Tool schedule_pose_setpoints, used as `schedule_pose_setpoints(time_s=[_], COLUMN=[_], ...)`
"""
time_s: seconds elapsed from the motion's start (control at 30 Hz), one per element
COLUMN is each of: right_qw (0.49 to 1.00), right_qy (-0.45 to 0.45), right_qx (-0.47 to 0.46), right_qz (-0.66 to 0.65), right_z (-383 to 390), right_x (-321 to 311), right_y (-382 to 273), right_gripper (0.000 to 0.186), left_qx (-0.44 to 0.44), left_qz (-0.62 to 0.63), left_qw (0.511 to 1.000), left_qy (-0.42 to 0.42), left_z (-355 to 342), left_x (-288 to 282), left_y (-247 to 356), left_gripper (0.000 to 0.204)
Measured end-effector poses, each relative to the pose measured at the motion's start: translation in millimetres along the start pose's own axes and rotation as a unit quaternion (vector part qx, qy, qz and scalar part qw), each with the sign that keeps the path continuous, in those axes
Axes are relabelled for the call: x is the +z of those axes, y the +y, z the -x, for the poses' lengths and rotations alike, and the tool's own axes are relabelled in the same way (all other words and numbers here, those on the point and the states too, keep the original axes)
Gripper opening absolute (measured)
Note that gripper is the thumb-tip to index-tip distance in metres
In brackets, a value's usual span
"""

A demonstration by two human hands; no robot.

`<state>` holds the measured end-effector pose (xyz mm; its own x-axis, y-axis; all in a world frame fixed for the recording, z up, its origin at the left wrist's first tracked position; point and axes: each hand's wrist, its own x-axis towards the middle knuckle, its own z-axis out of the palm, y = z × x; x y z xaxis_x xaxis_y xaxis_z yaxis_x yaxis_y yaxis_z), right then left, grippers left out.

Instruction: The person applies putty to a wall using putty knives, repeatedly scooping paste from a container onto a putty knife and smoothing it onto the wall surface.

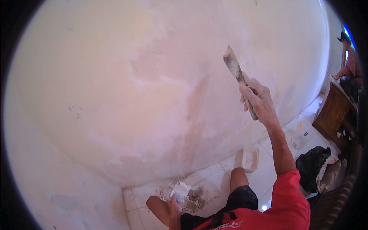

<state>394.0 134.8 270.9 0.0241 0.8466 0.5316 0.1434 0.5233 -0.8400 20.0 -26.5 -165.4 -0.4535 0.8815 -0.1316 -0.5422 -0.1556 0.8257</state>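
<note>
Overhead, head view, one entry: a broad, pale, patchily plastered wall fills most of the picture and serves as the landmark. Right hand, raised against the wall's right part, fingers wrapped tight round the handle of a flat metal putty knife smeared with grey filler; the blade points up and to the left, its tip at or just off the wall surface, contact not clear. Left hand, low, below the wall's foot, fingers closed on a small flat plaster-caked scraper or board, held over the person's bare knee. White tiled floor runs along the wall's base, with a grey spill of dried filler just right of the left hand. Shallow whitish tray lies on the tiles near the wall's foot, beyond the other knee. Red short-sleeved shirt and black shorts on the person. Black plastic bag with a pale sack beside it, well right of the wall. Brown wooden cabinet further right; another person stands beyond it at the picture's edge.
</note>
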Motion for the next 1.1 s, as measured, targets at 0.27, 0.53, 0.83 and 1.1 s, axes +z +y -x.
schedule_pose_setpoints(time_s=[0.27,0.53,0.83,1.1], right_qw=[0.945,0.85,0.746,0.727], right_qy=[0.085,0.116,0.12,0.085], right_qx=[-0.155,-0.227,-0.339,-0.287], right_qz=[0.275,0.461,0.561,0.618], right_z=[-71.2,-110.1,-156.5,-169.2], right_x=[3.7,-1.1,5.8,20.0], right_y=[-52.6,-110.5,-144.4,-147.7], right_gripper=[0.043,0.042,0.037,0.042], left_qx=[-0.062,-0.093,-0.085,-0.077], left_qz=[0.057,0.039,0.032,0.023], left_qw=[0.996,0.995,0.995,0.995], left_qy=[0.024,0.027,0.04,0.065], left_z=[-9.0,-11.9,-17.0,-15.1], left_x=[-62.9,-56.0,-59.5,-71.8], left_y=[-57.8,-62.0,-67.7,-79.9], left_gripper=[0.041,0.035,0.029,0.024])
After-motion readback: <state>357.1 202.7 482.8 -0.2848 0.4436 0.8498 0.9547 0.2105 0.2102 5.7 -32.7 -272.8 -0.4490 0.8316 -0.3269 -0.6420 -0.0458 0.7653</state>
